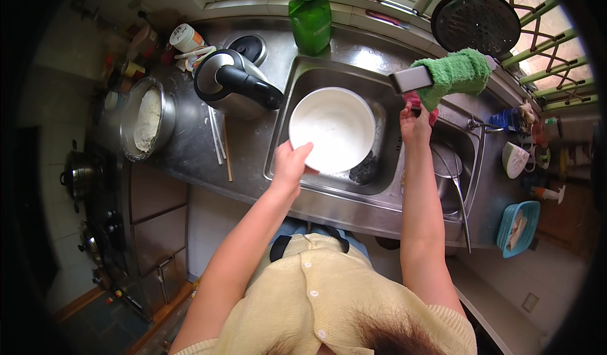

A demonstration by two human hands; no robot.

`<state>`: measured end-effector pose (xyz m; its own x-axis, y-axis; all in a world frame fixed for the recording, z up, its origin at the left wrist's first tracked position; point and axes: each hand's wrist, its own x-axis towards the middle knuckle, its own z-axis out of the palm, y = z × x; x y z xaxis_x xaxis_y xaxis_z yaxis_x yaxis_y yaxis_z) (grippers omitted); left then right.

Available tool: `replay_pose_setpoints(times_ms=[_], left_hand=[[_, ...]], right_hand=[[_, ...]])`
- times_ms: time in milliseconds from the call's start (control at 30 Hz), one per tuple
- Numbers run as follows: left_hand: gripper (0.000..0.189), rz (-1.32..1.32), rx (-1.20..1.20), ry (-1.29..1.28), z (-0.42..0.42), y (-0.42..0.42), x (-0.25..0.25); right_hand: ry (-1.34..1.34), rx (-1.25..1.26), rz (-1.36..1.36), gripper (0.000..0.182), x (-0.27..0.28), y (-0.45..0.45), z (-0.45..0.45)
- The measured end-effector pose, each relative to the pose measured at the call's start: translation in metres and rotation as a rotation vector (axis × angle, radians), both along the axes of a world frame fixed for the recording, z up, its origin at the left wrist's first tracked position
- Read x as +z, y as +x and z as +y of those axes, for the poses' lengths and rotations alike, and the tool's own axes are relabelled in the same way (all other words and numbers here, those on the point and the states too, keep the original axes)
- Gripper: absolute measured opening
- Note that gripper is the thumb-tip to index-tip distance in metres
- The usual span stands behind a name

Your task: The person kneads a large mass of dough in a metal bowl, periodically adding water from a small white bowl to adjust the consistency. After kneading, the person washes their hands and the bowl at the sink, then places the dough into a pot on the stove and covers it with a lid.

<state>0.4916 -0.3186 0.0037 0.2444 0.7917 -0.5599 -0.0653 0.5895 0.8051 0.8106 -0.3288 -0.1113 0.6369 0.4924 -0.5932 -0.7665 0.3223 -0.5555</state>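
A white bowl is held over the left sink basin by my left hand, its thumb over the near left rim. My right hand is raised by the faucet, with its fingers at a red cloth. Just above those fingers, a green terry cloth wraps the faucet. Whether my right fingers grip the red cloth or only touch it is unclear. Under the bowl, a dark scouring pad lies in the basin.
Left of the sink stand an electric kettle, chopsticks and a metal bowl of dough. A green pump bottle is behind the basin. The right basin holds a metal pot; a blue basket sits at the far right.
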Motion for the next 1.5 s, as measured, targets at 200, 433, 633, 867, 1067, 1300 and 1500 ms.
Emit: replay_pose_setpoints(times_ms=[200,433,633,867,1067,1300,1500], left_hand=[[0.031,-0.005,-0.083,0.048,0.023,0.072,-0.003],[0.036,0.003,-0.101,0.018,0.025,0.099,-0.001],[0.033,0.012,-0.083,0.019,0.021,0.103,-0.005],[0.036,0.062,-0.090,-0.071,0.010,0.095,-0.017],[0.037,0.043,-0.060,-0.060,0.006,0.092,-0.024],[0.036,-0.062,-0.069,-0.038,0.003,0.086,-0.009],[0.038,-0.075,-0.031,-0.018,-0.003,0.044,-0.002]], right_hand=[[-0.027,0.112,0.020,0.023,0.010,0.000,-0.018],[-0.218,0.451,-0.115,0.040,0.040,0.003,-0.059],[-0.226,0.413,-0.130,0.039,0.056,0.010,-0.072],[-0.162,0.376,-0.112,0.034,0.061,0.020,-0.066],[-0.152,0.328,0.025,0.035,0.076,0.028,-0.050],[0.057,0.222,0.135,0.042,0.125,0.019,-0.020],[-0.313,0.464,-1.023,0.031,0.121,-0.067,-0.066]])
